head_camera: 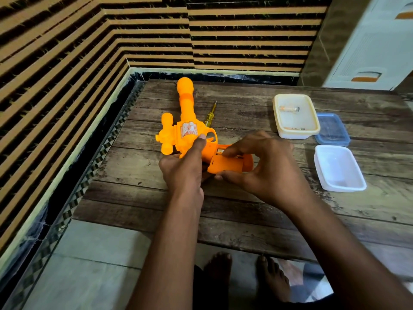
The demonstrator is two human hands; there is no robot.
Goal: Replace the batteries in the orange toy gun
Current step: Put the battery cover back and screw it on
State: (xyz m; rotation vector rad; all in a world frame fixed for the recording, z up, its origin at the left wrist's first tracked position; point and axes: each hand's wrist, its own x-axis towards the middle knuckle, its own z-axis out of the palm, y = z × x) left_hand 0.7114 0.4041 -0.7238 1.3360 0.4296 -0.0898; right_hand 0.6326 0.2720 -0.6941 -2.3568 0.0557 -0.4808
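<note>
hands [183,171] [263,166] grip toy gun [185,121]; screwdriver [211,115], tubs [295,117] beside.

My left hand [181,173] and right hand [263,168] are bare: no rings, no watch, no gloves. Both forearms are uncovered with no sleeves in view. My feet [245,274] are bare too, beside dark cloth, probably shorts, at the lower edge.

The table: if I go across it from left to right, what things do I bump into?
Orange toy gun → yellow screwdriver → cream container → blue lid. The white tub overlaps those two sideways, so I leave it out.
</note>
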